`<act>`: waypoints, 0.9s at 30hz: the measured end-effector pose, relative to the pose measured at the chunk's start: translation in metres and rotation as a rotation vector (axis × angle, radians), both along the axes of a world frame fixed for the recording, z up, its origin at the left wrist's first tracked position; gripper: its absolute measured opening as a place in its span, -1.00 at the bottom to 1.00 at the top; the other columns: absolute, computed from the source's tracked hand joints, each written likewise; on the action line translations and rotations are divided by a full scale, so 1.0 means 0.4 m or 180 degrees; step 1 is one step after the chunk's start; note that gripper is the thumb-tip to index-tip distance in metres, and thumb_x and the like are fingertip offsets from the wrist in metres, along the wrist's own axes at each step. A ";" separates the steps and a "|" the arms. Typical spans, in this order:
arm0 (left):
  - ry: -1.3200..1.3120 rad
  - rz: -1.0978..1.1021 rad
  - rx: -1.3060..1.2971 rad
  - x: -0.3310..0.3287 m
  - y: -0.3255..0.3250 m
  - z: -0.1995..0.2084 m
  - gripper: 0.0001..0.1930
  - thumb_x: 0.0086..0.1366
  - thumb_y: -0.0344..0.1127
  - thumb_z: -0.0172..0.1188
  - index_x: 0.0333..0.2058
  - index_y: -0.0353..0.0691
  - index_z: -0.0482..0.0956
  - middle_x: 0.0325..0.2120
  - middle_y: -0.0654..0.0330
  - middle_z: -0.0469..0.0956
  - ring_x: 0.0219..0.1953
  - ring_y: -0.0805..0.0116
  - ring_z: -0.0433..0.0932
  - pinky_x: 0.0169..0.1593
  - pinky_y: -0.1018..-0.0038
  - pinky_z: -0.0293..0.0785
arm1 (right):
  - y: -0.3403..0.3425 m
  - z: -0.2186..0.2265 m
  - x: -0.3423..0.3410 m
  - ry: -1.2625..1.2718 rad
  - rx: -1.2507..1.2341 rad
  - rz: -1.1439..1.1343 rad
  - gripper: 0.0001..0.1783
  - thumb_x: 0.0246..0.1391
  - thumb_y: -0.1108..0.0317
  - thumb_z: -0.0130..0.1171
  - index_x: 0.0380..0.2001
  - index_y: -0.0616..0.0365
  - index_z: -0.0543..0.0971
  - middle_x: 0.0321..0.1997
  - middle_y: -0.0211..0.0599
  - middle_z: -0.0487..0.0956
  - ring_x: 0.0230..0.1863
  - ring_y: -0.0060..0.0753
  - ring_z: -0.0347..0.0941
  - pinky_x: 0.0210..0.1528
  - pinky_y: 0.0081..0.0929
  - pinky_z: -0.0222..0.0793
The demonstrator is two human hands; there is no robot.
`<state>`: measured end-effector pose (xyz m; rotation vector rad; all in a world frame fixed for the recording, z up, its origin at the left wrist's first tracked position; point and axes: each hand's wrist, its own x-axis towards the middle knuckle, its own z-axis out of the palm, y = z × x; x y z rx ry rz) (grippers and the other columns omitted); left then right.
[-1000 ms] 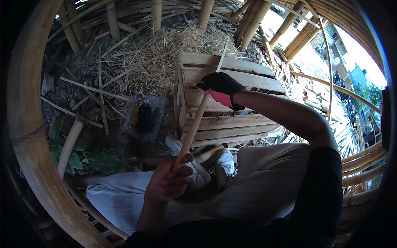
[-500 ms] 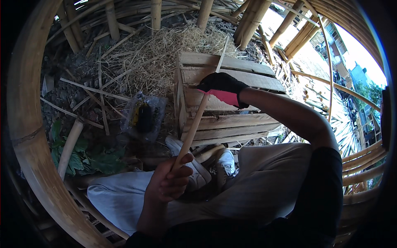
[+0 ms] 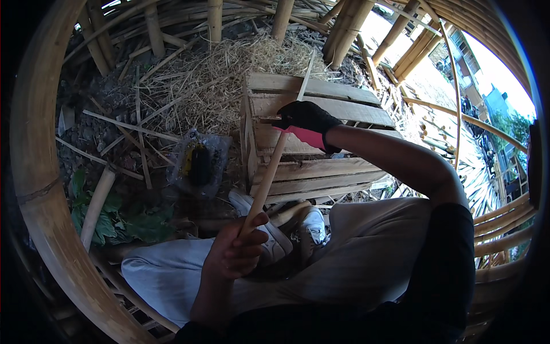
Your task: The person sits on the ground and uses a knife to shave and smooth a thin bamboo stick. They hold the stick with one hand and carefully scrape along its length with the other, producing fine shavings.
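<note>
A long bamboo strip (image 3: pixel 267 184) slants up and away from my lap, with its far end over the wooden crate (image 3: pixel 321 168). My left hand (image 3: pixel 241 250) is bare and wraps its fingers round the near end of the strip. Farther along, my right hand (image 3: pixel 310 123), in a black and pink glove, closes round the strip above the crate's slats. The gloved fingers hide part of the strip, and whether they hold anything else I cannot make out.
Dry shavings (image 3: pixel 197 86) lie heaped behind the crate. To its left is a clear plastic bag (image 3: pixel 219 157) with a black and yellow thing in it. A thick curved bamboo pole (image 3: pixel 43 200) rises at the left. Green leaves (image 3: pixel 146 223) lie near my left knee.
My gloved right hand has shifted very slightly left, still round the strip. The left hand keeps its grip at the near end and looks unmoved.
</note>
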<state>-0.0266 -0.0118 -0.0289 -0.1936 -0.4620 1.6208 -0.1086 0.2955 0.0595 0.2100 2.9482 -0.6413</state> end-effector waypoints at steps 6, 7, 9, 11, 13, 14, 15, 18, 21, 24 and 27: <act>-0.0007 -0.0020 0.0080 -0.001 0.002 -0.002 -0.77 0.56 -0.25 -0.33 -0.08 -0.24 0.27 -0.62 0.23 0.36 -0.73 0.55 0.40 -0.79 0.64 0.28 | 0.008 -0.031 -0.014 0.0144 0.0347 0.0143 -0.62 0.18 0.08 0.29 -0.08 0.13 0.65 -0.11 -0.14 0.62 -0.09 -0.28 0.58 0.00 -0.43 0.47; -0.0003 -0.0024 0.0090 0.000 0.002 -0.003 -0.77 0.56 -0.25 -0.32 -0.08 -0.24 0.27 -0.61 0.23 0.36 -0.73 0.55 0.40 -0.79 0.64 0.28 | 0.008 -0.031 -0.015 0.0168 0.0388 0.0165 -0.63 0.18 0.10 0.30 -0.10 0.14 0.66 -0.12 -0.14 0.62 -0.10 -0.29 0.58 -0.01 -0.43 0.47; -0.0001 -0.0025 0.0112 0.002 0.002 -0.004 -0.78 0.56 -0.25 -0.32 -0.08 -0.24 0.27 -0.61 0.22 0.36 -0.72 0.55 0.39 -0.79 0.63 0.28 | 0.010 -0.031 -0.015 0.0162 0.0345 0.0176 -0.66 0.17 0.14 0.31 -0.11 0.16 0.67 -0.13 -0.14 0.63 -0.11 -0.31 0.58 -0.02 -0.43 0.48; -0.0007 -0.0018 0.0121 0.005 0.005 -0.006 -0.78 0.56 -0.25 -0.32 -0.08 -0.24 0.27 -0.61 0.21 0.36 -0.72 0.54 0.39 -0.78 0.62 0.27 | 0.011 -0.028 -0.014 0.0101 0.0161 0.0159 -0.67 0.17 0.17 0.31 -0.12 0.17 0.68 -0.15 -0.14 0.65 -0.12 -0.33 0.59 -0.04 -0.44 0.48; -0.0050 -0.0014 -0.0024 0.008 0.004 0.002 -0.80 0.56 -0.29 -0.34 -0.10 -0.22 0.26 -0.63 0.21 0.32 -0.75 0.51 0.34 -0.84 0.61 0.28 | 0.015 -0.035 -0.007 0.0296 0.0032 0.0219 -0.64 0.23 0.06 0.20 -0.26 0.18 0.67 -0.23 -0.07 0.64 -0.15 -0.09 0.57 -0.05 -0.31 0.47; -0.0071 -0.0014 -0.0097 0.009 0.005 0.004 -0.81 0.57 -0.30 -0.35 -0.11 -0.21 0.26 -0.64 0.20 0.31 -0.77 0.50 0.32 -0.86 0.60 0.28 | 0.019 -0.039 -0.003 0.0393 -0.0032 0.0246 -0.58 0.26 0.00 0.15 -0.33 0.18 0.67 -0.27 -0.04 0.64 -0.16 0.04 0.56 -0.06 -0.24 0.47; -0.0062 -0.0022 -0.0090 0.008 0.005 0.004 -0.81 0.57 -0.30 -0.35 -0.11 -0.21 0.25 -0.64 0.20 0.31 -0.77 0.49 0.32 -0.86 0.60 0.28 | 0.024 -0.042 -0.002 0.0427 -0.0041 0.0322 -0.59 0.26 0.01 0.14 -0.31 0.17 0.67 -0.26 -0.05 0.65 -0.15 0.02 0.56 -0.04 -0.25 0.47; -0.0043 -0.0039 -0.0020 0.008 0.005 0.000 -0.80 0.57 -0.28 -0.35 -0.10 -0.22 0.24 -0.63 0.19 0.32 -0.75 0.49 0.34 -0.84 0.59 0.28 | 0.032 -0.040 -0.002 0.0489 -0.0008 0.0501 -0.61 0.26 0.03 0.15 -0.27 0.16 0.69 -0.22 -0.07 0.66 -0.11 -0.02 0.57 -0.01 -0.28 0.47; -0.0067 -0.0037 0.0068 0.015 0.007 -0.008 -0.77 0.57 -0.24 -0.36 -0.09 -0.23 0.25 -0.62 0.18 0.34 -0.73 0.49 0.37 -0.79 0.60 0.28 | 0.031 -0.038 -0.004 0.0354 -0.0054 0.0485 -0.69 0.23 0.15 0.19 -0.18 0.16 0.69 -0.14 -0.11 0.67 -0.06 -0.15 0.58 0.03 -0.35 0.48; -0.0075 -0.0031 0.0040 0.016 0.008 -0.007 -0.77 0.57 -0.24 -0.37 -0.09 -0.23 0.25 -0.62 0.18 0.34 -0.73 0.49 0.35 -0.79 0.60 0.28 | 0.041 -0.048 -0.007 0.0281 -0.0364 0.0470 -0.73 0.20 0.28 0.23 -0.09 0.15 0.69 -0.08 -0.16 0.69 -0.01 -0.29 0.60 0.08 -0.43 0.49; -0.0054 -0.0040 0.0035 0.017 0.008 -0.005 -0.77 0.57 -0.25 -0.38 -0.09 -0.22 0.24 -0.62 0.17 0.34 -0.73 0.49 0.35 -0.79 0.60 0.27 | 0.069 -0.063 -0.001 0.0430 -0.0361 0.0712 -0.71 0.23 0.21 0.18 -0.09 0.11 0.69 -0.06 -0.16 0.67 0.02 -0.17 0.58 0.11 -0.40 0.47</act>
